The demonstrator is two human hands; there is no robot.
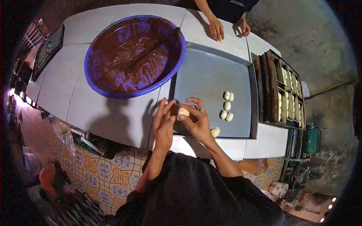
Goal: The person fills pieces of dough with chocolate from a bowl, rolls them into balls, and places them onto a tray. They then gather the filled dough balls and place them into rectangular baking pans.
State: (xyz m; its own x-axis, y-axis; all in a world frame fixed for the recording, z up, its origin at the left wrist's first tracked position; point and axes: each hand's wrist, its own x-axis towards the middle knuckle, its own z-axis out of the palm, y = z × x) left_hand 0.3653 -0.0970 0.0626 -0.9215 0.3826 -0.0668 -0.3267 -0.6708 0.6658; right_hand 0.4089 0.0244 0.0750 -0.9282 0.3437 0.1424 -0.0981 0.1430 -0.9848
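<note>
My right hand (199, 123) pinches a small pale dough ball (183, 112) between thumb and fingers, over the near left part of a grey metal tray (203, 75). Just left of it, my left hand (164, 124) is raised with its fingers apart, holding nothing I can see. Several pale dough pieces (227, 106) lie close together on the right half of the tray. Another dough piece (215, 132) sits by the tray's near edge, beside my right forearm. A large blue basin (90, 77) with brown paste smeared inside stands behind my left hand.
A stick (152, 51) leans across the basin. Stacked dark pans (272, 86) with rows of dough stand at the right table end. Across the white table (56, 94), a co-worker's hand (216, 29) touches a small dough piece. A dark tray (49, 51) lies far left.
</note>
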